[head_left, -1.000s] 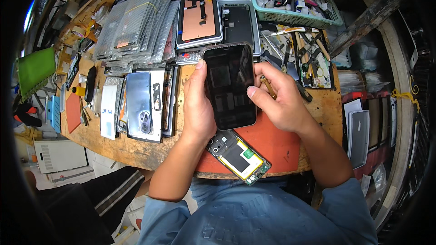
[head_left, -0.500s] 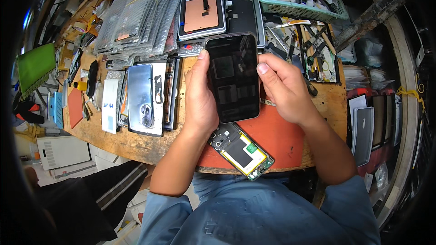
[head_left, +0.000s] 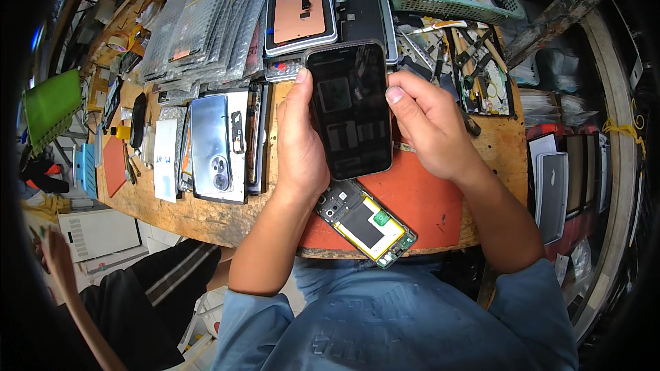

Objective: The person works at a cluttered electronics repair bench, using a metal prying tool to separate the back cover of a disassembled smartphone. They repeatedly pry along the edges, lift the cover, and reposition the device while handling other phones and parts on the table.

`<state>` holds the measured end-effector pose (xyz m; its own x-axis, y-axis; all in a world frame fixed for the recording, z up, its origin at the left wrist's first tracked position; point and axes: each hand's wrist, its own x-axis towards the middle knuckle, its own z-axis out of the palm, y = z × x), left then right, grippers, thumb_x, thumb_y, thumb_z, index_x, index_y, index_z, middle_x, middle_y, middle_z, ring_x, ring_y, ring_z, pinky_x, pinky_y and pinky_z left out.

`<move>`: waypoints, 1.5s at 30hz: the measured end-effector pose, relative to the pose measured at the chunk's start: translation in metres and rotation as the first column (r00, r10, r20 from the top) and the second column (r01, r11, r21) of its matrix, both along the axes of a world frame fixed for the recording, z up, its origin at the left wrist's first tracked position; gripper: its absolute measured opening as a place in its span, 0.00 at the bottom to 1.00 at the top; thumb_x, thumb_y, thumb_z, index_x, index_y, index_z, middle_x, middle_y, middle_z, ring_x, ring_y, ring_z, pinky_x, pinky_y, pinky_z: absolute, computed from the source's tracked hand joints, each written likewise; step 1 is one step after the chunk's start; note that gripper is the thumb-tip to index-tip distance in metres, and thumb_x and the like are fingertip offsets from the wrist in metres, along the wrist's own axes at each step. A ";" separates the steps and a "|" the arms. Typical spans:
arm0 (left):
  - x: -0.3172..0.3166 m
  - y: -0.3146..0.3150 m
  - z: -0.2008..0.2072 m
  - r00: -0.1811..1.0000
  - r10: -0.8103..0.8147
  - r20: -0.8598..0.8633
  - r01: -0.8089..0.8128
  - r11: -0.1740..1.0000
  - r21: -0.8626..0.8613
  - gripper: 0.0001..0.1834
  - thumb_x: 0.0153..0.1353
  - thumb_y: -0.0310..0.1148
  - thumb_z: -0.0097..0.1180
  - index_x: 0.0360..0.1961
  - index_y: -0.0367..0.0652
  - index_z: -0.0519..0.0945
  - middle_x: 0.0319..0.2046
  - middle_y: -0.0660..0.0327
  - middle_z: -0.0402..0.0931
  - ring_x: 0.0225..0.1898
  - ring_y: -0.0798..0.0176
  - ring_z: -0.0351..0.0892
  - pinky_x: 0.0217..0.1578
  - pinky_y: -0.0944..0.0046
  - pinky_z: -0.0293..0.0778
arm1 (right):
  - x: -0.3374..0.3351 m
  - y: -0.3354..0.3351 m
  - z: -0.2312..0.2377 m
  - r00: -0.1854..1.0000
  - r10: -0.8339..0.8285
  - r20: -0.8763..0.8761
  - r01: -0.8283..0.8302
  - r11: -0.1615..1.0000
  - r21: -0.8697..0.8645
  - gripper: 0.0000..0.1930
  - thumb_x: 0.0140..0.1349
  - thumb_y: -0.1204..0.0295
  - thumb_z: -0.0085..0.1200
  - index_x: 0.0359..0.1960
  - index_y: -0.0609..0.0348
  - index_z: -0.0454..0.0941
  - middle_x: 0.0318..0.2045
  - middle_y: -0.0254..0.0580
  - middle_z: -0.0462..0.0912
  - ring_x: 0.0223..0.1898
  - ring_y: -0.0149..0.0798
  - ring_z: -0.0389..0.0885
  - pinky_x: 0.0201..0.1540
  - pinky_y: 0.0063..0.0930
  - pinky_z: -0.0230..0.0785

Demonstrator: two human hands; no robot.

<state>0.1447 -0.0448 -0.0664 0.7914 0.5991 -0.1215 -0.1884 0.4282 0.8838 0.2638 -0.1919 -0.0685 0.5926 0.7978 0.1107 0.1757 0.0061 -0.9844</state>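
A smartphone (head_left: 349,113) with a dark, reflective screen is held upright over the bench, its face toward me. My left hand (head_left: 302,137) grips its left edge, thumb along the upper side. On the opposite side my right hand (head_left: 427,118) pinches the right edge between thumb and bent fingers. Below it, a phone with its back off (head_left: 364,223) lies slanted on the red mat (head_left: 426,206), showing a battery with a yellow border and a green sticker. The upper end of that opened phone is partly covered by the held one.
Left of my hands sits a blue-silver phone (head_left: 211,144) on a stack of parts. Bubble-wrap sleeves (head_left: 185,27) pile up behind. At the back stand trays with phone screens (head_left: 298,10), a green basket (head_left: 454,5) and loose tools (head_left: 474,69). Another person's arm (head_left: 65,275) shows at lower left.
The held phone sits slightly higher and further left in view, still between both hands. Another person's arm and hand have come into view at the lower left.
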 end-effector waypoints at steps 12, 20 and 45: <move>0.002 -0.002 -0.002 1.000 -0.018 0.021 0.020 0.996 -0.085 0.31 0.86 0.53 0.43 0.54 0.35 0.87 0.45 0.58 0.90 0.42 0.65 0.90 0.49 0.61 0.85 | -0.001 -0.001 -0.008 0.992 -0.018 -0.128 0.016 1.000 -0.017 0.14 0.85 0.66 0.49 0.55 0.63 0.82 0.29 0.24 0.76 0.29 0.20 0.70 0.31 0.24 0.64; 0.003 0.003 -0.016 0.991 -0.072 0.112 0.064 0.995 0.073 0.31 0.87 0.52 0.42 0.52 0.34 0.88 0.45 0.59 0.90 0.45 0.69 0.86 0.50 0.66 0.81 | 0.003 -0.004 -0.014 0.996 -0.036 -0.084 0.036 0.999 -0.011 0.18 0.87 0.64 0.46 0.61 0.66 0.81 0.21 0.20 0.68 0.19 0.16 0.59 0.22 0.17 0.52; 0.004 0.000 -0.014 0.988 -0.055 0.142 0.040 0.994 0.106 0.31 0.87 0.51 0.43 0.53 0.33 0.87 0.44 0.59 0.89 0.43 0.71 0.84 0.48 0.66 0.79 | 0.006 -0.005 -0.013 0.999 -0.023 -0.029 0.023 1.000 -0.018 0.20 0.87 0.62 0.46 0.62 0.67 0.81 0.22 0.22 0.69 0.19 0.17 0.60 0.22 0.18 0.51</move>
<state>0.1490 -0.0452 -0.0802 0.8241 0.5636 0.0561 -0.2989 0.3485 0.8884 0.2695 -0.1966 -0.0816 0.6135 0.7857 0.0790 0.1464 -0.0149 -0.9891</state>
